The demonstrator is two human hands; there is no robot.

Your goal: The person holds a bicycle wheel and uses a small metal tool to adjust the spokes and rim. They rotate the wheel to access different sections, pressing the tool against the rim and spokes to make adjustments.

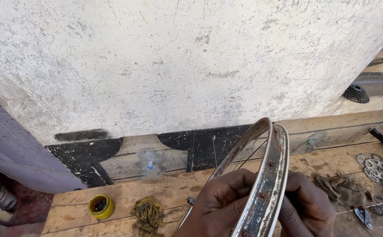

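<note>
Both hands clasp the worn metal wheel rim (268, 175) upright over the near counter (125, 193), left hand (220, 204) and right hand (307, 206) clenched either side; even pressure should steady it.

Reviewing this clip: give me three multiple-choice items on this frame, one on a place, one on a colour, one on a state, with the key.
1. Where does the small round tin sit?
A. on the wooden bench, left of the hands
B. on the wall ledge
C. inside the rim

2. What colour is that tin?
A. red
B. yellow
C. blue

3. How is the bicycle wheel rim held?
A. flat on the bench
B. leaning on the wall untouched
C. upright, gripped by both hands

Key: 1 A, it rests on the planks by the rag; 2 B, its wall is yellow; 3 C, left hand and right hand clasp it edge-on.
</note>
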